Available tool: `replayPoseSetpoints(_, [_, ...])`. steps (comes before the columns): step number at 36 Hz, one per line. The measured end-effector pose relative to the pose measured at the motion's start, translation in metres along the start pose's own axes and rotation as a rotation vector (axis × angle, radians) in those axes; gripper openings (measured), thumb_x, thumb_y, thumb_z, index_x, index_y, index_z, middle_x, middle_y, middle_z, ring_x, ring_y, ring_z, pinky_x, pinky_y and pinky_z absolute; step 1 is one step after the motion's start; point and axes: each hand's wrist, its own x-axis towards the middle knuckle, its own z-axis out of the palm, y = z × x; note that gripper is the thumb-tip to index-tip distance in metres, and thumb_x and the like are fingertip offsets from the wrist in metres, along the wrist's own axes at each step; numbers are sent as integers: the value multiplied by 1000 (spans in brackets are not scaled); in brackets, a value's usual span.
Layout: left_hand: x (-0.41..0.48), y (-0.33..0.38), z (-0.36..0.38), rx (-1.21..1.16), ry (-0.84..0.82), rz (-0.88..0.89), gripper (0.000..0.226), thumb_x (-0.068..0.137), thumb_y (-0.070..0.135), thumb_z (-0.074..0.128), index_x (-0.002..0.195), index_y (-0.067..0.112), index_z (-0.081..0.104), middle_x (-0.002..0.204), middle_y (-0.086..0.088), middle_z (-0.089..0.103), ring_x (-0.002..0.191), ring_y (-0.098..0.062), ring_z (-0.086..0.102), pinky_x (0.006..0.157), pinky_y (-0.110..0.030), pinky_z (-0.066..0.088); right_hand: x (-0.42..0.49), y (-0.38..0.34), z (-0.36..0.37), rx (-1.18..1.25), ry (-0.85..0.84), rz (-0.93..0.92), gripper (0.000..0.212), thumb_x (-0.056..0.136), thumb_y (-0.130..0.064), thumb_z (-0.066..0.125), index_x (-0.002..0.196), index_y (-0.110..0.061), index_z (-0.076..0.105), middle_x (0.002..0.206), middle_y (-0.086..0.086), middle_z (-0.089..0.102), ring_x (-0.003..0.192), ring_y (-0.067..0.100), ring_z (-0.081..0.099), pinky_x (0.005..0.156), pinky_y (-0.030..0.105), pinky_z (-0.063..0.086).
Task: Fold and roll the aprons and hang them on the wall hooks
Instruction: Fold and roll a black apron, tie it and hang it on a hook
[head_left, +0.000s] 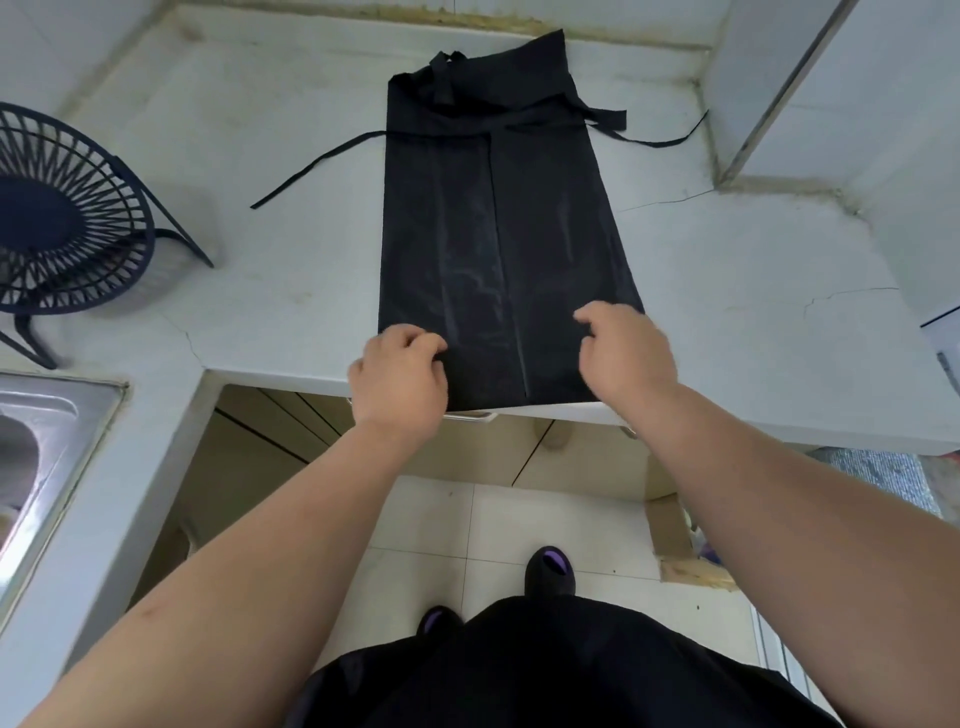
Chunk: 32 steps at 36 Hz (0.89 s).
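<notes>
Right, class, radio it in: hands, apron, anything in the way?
Left hand and right hand both gripping the near hem. Apron folded lengthwise, flat on counter, not yet rolled. Ties trailing loose; wire basket well left.

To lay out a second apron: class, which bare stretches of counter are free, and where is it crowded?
Free: counter between wire basket and apron, nearer than its tie; between apron and right wall. Crowded: apron's front hem, gripped by left hand and right hand.

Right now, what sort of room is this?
Probably a small kitchen: a steel sink set into the counter at left, cabinet doors under it, and a wire rack on top. The apron lies on that counter.
</notes>
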Motion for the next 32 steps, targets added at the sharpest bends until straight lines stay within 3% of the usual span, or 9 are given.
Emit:
replayPoseSetpoints(5, [12,-8,-12,-195,-8,-340,40,100,26,44,139,17,43,143,-12,34,122,-35,45,100,-45,42,15,16,-7,-46,-15,180,44,98,-20,42,141,-19,37,143,14,33,124,35,40,98,41,36])
replayPoseSetpoints(8, [22,-9,-16,-278,-40,-379,43,101,23,43,143,21,39,144,-13,34,118,-34,51,98,-39,44,20,26,-6,38,-102,212,43,97,-11,40,140,-19,39,145,13,28,115,36,48,84,35,40])
replayPoseSetpoints(11, [29,-7,-15,-406,-12,-400,36,101,20,43,136,20,49,137,-9,48,110,-27,53,86,-28,41,27,36,-6,168,-138,257,43,96,-6,41,137,-17,44,140,13,36,100,32,53,76,29,38])
replayPoseSetpoints(13, [31,-7,-16,-484,0,-420,31,100,17,41,127,18,58,130,-4,56,101,-19,52,83,-24,39,29,41,-10,253,-167,236,39,96,-7,42,133,-15,50,137,11,47,112,30,52,87,29,41])
replayPoseSetpoints(18, [32,-9,-23,-638,-70,-497,30,99,16,39,111,23,66,122,2,57,110,-20,52,99,-33,45,28,46,-23,512,-298,222,28,97,-17,48,123,-12,57,129,4,54,109,19,50,95,27,40])
replayPoseSetpoints(20, [32,-9,-26,-670,-65,-501,33,98,14,35,106,24,66,117,3,57,111,-21,53,99,-33,45,31,44,-28,617,-358,299,32,96,-22,45,118,-3,58,128,11,56,115,27,53,99,38,41])
replayPoseSetpoints(26, [24,-11,-35,-813,-39,-519,47,87,0,32,102,24,70,115,0,61,104,-20,57,85,-26,45,30,45,-41,869,-424,452,70,55,-31,56,118,-2,59,123,16,56,112,36,54,99,50,45])
replayPoseSetpoints(29, [23,-18,-42,-960,-13,-573,49,85,-2,32,100,24,70,107,-5,69,93,-23,65,77,-30,51,32,50,-45,917,-418,402,31,88,-12,44,114,-9,61,96,11,61,92,34,61,84,43,52])
replayPoseSetpoints(32, [17,-19,-50,-1057,-19,-557,39,91,2,34,104,16,68,96,-7,74,79,-23,69,69,-30,52,34,59,-45,881,-400,345,26,96,-7,38,107,-14,61,85,7,61,82,32,64,76,40,54])
